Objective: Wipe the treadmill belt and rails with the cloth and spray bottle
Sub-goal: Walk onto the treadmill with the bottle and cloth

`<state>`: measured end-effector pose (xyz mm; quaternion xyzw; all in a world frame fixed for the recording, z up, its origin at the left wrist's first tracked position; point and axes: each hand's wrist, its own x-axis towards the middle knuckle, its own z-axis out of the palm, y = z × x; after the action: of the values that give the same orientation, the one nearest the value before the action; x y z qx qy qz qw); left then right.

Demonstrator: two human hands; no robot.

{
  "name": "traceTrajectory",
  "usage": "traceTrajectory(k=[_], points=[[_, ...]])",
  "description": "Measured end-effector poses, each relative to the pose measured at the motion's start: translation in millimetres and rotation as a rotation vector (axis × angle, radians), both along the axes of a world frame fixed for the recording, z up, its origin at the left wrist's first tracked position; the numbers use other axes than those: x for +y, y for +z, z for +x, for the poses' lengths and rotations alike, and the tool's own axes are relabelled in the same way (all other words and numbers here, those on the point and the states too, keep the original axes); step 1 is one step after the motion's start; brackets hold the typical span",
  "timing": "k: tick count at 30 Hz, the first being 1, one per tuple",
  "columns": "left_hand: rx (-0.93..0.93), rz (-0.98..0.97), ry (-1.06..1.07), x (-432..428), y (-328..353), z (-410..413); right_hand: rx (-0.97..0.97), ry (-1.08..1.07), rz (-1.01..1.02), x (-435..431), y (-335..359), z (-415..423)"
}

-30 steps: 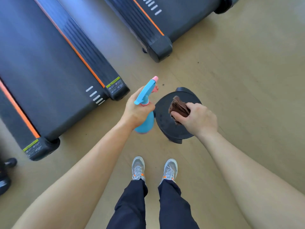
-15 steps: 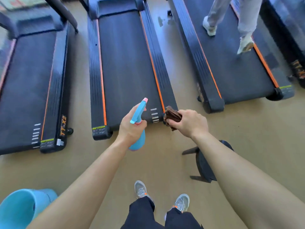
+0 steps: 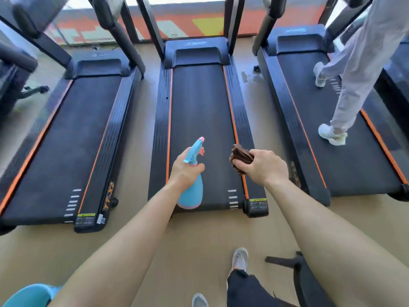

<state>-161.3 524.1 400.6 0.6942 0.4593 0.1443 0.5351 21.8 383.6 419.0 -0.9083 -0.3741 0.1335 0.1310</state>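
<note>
1. Containers, from the head camera: a light-blue spray bottle [image 3: 191, 193] with a pink nozzle sits in the left hand [image 3: 184, 171]. The fingers wrap round its neck just under the trigger head, and the nozzle points away over the belt. The body is opaque, so I cannot tell how much liquid it holds.
2. A blue bucket [image 3: 26, 295] shows at the bottom-left corner. Only part of its wall is in frame, and its inside is hidden.
3. The right hand [image 3: 265, 166] is curled tight round a bunched brown cloth [image 3: 240, 155], which sticks out of the front of the fist. It is held in the air, not touching the machine.
4. The treadmill belt [image 3: 199, 103] of the middle machine runs straight ahead, dark, between the left rail [image 3: 161, 120] and the right rail [image 3: 239, 107], each edged in orange. Both hands hover over its near end, the cloth above the right rail. The bottle and the left forearm cover part of the belt's rear edge.
5. A left treadmill [image 3: 66, 140] and a right treadmill [image 3: 332, 151] flank it. Another person [image 3: 352, 74] in pale trousers and white shoes is on the right one's belt.
6. A wet-looking patch [image 3: 250, 77] marks the tan floor [image 3: 188, 240] between the middle and right machines.
7. A black stool [image 3: 296, 269] stands at the bottom right, partly behind the right forearm, beside the wearer's grey shoe [image 3: 240, 259].
</note>
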Motion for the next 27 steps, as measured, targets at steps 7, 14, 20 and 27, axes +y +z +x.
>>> traceTrajectory(k=[7, 14, 20, 27], points=[[-0.033, -0.009, 0.097, 92, -1, 91, 0.015, 0.072, 0.053, 106, -7, 99], [-0.013, 0.038, 0.144, 183, 21, 172, 0.041, 0.132, 0.085, 208, 10, 198], [-0.001, 0.056, 0.134, 267, 33, 221, -0.006, 0.204, 0.067, 300, 24, 249], [-0.016, 0.062, 0.117, 388, 22, 269, -0.031, 0.230, 0.040, 425, 16, 302]])
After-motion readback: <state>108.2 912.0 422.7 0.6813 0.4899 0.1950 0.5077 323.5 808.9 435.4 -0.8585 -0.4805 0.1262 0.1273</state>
